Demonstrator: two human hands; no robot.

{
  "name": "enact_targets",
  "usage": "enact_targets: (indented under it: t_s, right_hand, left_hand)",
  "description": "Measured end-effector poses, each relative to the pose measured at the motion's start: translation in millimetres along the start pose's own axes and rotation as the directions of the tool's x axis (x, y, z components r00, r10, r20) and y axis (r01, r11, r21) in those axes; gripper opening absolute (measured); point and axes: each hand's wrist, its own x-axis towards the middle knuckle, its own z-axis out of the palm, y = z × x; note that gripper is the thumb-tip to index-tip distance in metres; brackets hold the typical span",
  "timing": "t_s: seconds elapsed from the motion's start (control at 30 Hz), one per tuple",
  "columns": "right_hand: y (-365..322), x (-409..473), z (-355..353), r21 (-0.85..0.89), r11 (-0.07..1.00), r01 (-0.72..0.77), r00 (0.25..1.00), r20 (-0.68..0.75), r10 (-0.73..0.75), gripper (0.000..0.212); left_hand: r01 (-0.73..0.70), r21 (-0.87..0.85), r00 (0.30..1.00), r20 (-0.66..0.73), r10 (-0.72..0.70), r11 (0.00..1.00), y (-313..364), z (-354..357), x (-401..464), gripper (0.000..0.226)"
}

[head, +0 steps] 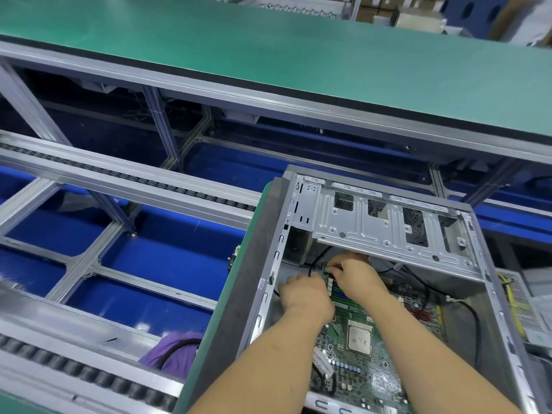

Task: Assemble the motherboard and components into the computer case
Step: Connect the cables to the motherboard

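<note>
Motherboard lies inside open computer case on green bench. Right hand grip pinches small green connector at board's far corner; left hand grip curled beside it, contents hidden. Black cable runs right.

An open grey sheet-metal computer case is seen lying on a green-topped desk, a green motherboard inside. Both hands, left and right, are curled at the board's far edge beside black cables.
</note>
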Motion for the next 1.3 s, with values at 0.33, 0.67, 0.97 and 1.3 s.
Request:
enact_targets:
  t_s: [0.33, 0.67, 0.97, 1.3]
  right_hand:
    - [-1.0, 0.2, -1.8, -0.049, 0.999, 0.007, 0.999, 0.04, -0.005, 0.024]
    - [-0.2, -1.2, -0.8, -0.037, 0.999, -0.004, 1.0, 0.017, 0.004, 0.024]
    - [-6.3, -1.3, 0.4, -0.076, 0.997, 0.012, 0.999, 0.03, -0.009, 0.02]
    - [-3.4, -3.4, -0.5, -0.03, 1.0, -0.003, 0.999, -0.034, 0.002, 0.023]
  left_hand:
    - [-0.006, 0.0, 1.0, 0.007, 0.006, 1.0, 0.6, -0.8, -1.4, 0.045]
    - [-0.007, 0.007, 1.0, 0.009, 0.006, 1.0, 1.0, -1.1, -1.6, 0.048]
    - [-0.019, 0.024, 1.0, 0.012, 0.019, 1.0, 1.9, -2.1, -2.7, 0.048]
    - [-0.009, 0.018, 1.0, 0.011, 0.009, 1.0, 0.0, 0.3, -1.1, 0.051]
